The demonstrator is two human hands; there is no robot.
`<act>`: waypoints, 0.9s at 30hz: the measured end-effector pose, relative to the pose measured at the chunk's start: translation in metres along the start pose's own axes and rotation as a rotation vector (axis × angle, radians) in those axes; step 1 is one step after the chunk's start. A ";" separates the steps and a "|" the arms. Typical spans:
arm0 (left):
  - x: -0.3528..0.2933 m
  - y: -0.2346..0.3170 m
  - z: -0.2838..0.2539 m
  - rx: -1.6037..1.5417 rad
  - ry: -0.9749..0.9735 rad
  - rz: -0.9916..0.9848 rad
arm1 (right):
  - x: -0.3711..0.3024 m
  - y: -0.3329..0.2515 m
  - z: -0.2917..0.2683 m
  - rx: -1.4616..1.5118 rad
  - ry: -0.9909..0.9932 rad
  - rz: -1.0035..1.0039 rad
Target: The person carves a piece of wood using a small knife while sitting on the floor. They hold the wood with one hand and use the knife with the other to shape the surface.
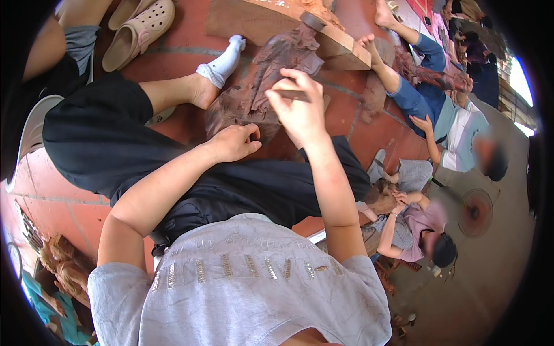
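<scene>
"The fingers [295, 73] of my right hand [304, 109] are pinched on a thin dark strip [292, 94], over the reddish-brown carved figure [259, 86]."

"And your left?"

"From this far-off seat I see my left hand [229, 143] curled at the figure's near end; I can't tell whether it grips anything."

"Where does the piece sit?"

"Above the tiled floor [344, 118], between the legs, beside a socked foot [222, 63]; its far end reaches the pale wooden block [259, 23]."

"How would it handle?"

"It looks like wood, so I'd expect it stiff and fairly heavy, dry rather than slippery. The thin carved relief could chip."

"Your hold?"

"I'd brace the broad near end and keep pressure off the fine detail."
</scene>
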State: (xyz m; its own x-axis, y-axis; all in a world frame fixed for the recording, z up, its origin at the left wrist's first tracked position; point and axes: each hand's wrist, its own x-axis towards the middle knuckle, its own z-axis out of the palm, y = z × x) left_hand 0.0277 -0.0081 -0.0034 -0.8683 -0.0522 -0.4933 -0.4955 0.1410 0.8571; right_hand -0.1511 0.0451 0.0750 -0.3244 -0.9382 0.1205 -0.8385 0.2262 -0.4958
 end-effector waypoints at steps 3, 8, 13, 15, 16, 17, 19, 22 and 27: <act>-0.001 -0.001 -0.001 -0.004 -0.001 -0.008 | 0.005 0.007 0.003 0.082 0.022 0.039; -0.002 -0.002 0.001 -0.014 0.011 0.006 | 0.003 0.009 0.003 0.223 -0.021 0.139; -0.001 -0.007 0.002 -0.006 0.008 0.015 | 0.003 0.000 0.012 0.116 0.057 0.084; 0.001 -0.006 0.000 -0.036 0.011 0.017 | 0.012 0.005 0.005 0.195 0.084 0.170; -0.001 -0.007 0.002 -0.048 0.010 0.018 | 0.006 0.005 0.011 0.230 0.126 0.168; 0.000 -0.008 0.004 -0.057 0.037 0.043 | 0.006 0.006 0.013 0.254 0.186 0.152; 0.001 -0.006 0.004 -0.056 0.035 0.046 | 0.004 0.003 0.006 0.071 0.143 -0.045; 0.002 0.002 0.000 -0.041 0.011 0.021 | 0.000 0.009 0.000 0.121 0.082 0.033; 0.002 0.007 -0.002 -0.015 -0.019 -0.036 | -0.008 0.002 0.008 0.044 0.089 -0.033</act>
State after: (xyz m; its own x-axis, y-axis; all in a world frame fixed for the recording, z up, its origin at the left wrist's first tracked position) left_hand 0.0229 -0.0094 0.0020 -0.8492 -0.0380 -0.5267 -0.5270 0.1241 0.8408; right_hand -0.1468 0.0505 0.0658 -0.3358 -0.9177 0.2123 -0.8302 0.1819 -0.5269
